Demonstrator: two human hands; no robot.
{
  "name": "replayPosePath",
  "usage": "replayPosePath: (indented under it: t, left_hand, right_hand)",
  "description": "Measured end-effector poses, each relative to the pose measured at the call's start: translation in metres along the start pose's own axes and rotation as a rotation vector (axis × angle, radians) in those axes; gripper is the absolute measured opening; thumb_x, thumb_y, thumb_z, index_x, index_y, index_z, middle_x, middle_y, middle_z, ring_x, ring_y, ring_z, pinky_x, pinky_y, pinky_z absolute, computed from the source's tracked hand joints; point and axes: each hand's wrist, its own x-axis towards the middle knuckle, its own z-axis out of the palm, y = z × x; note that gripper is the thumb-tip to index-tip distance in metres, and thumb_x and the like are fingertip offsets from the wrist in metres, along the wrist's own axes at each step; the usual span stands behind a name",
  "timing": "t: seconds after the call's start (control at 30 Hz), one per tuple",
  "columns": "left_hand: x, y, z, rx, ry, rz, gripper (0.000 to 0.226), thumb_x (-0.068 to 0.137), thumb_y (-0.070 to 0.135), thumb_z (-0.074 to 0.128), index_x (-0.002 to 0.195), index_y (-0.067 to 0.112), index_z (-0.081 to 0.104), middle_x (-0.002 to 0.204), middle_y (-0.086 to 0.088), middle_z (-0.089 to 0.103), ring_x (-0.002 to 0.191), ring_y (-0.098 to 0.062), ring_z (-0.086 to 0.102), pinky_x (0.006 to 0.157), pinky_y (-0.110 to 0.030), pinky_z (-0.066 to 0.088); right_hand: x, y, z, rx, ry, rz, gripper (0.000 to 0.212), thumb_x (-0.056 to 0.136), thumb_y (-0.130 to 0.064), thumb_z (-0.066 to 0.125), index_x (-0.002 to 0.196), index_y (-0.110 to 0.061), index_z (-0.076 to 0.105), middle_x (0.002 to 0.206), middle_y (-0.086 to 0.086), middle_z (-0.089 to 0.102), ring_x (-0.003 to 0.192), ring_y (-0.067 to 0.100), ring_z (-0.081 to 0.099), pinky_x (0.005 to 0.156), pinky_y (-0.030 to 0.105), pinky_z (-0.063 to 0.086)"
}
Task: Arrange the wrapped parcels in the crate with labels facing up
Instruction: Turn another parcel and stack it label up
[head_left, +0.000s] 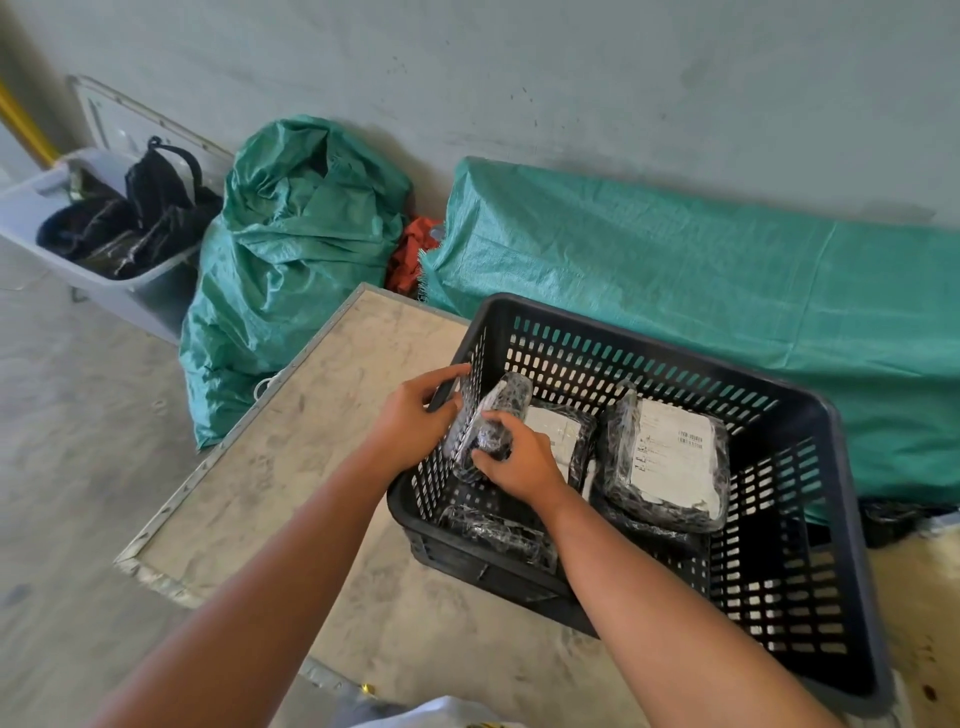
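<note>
A black slotted plastic crate (841, 467) stands on a worn tabletop (291, 467). Inside lie black film-wrapped parcels. One at the right (670, 462) shows its white label upward. Another (558, 431) in the middle also shows a white label. A third (493, 530) lies near the front left with no label visible. My left hand (415, 415) grips the crate's left rim and touches a tilted parcel (498, 410) leaning against the left wall. My right hand (519, 457) closes on that same parcel from the inner side.
Behind the table stand a stuffed green woven sack (291, 249) and a long green-covered bundle (701, 291) against the grey wall. A grey tub (156, 291) with dark bags sits on the floor at left. Something orange (413, 254) lies between the green sacks.
</note>
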Motion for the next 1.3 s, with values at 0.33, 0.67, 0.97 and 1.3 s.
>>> replayPosePath:
  t: [0.33, 0.67, 0.97, 1.3]
  left_hand:
    - [0.000, -0.003, 0.000, -0.063, -0.028, 0.003, 0.042, 0.097, 0.023, 0.065, 0.130, 0.050, 0.064, 0.119, 0.014, 0.071, 0.092, 0.008, 0.067, 0.077, -0.013, 0.054]
    - [0.016, 0.039, 0.004, 0.103, 0.072, 0.345, 0.034, 0.089, 0.026, 0.078, 0.113, 0.048, 0.073, 0.160, 0.006, 0.036, 0.132, 0.017, 0.034, 0.106, -0.008, 0.025]
    - [0.036, 0.079, 0.026, -0.328, -0.685, 0.114, 0.049, 0.081, 0.021, 0.080, 0.126, 0.040, 0.072, 0.142, 0.021, 0.058, 0.141, -0.016, 0.046, 0.106, -0.027, 0.046]
    - [0.049, 0.050, 0.059, -0.675, -0.439, -0.143, 0.055, 0.090, -0.007, 0.067, 0.121, 0.038, 0.075, 0.141, 0.002, 0.061, 0.114, -0.014, 0.069, 0.087, -0.035, 0.060]
  right_hand:
    - [0.000, -0.018, -0.039, 0.189, 0.213, 0.073, 0.050, 0.077, -0.032, 0.082, 0.125, -0.031, 0.071, 0.120, -0.004, 0.069, 0.076, 0.015, 0.070, 0.075, 0.024, 0.060]
    - [-0.058, -0.039, -0.149, 0.232, 0.159, -0.104, 0.045, 0.075, -0.026, 0.081, 0.113, -0.049, 0.074, 0.114, -0.023, 0.073, 0.090, 0.006, 0.074, 0.083, 0.035, 0.062]
    - [-0.078, -0.054, -0.210, 0.666, 0.121, -0.123, 0.043, 0.068, -0.022, 0.077, 0.109, -0.032, 0.080, 0.101, 0.010, 0.073, 0.090, 0.031, 0.060, 0.075, 0.032, 0.060]
    - [-0.065, -0.023, -0.177, 0.425, 0.196, -0.023, 0.089, 0.078, -0.022, 0.087, 0.139, -0.067, 0.039, 0.145, -0.013, 0.050, 0.135, 0.013, 0.048, 0.089, 0.022, 0.055]
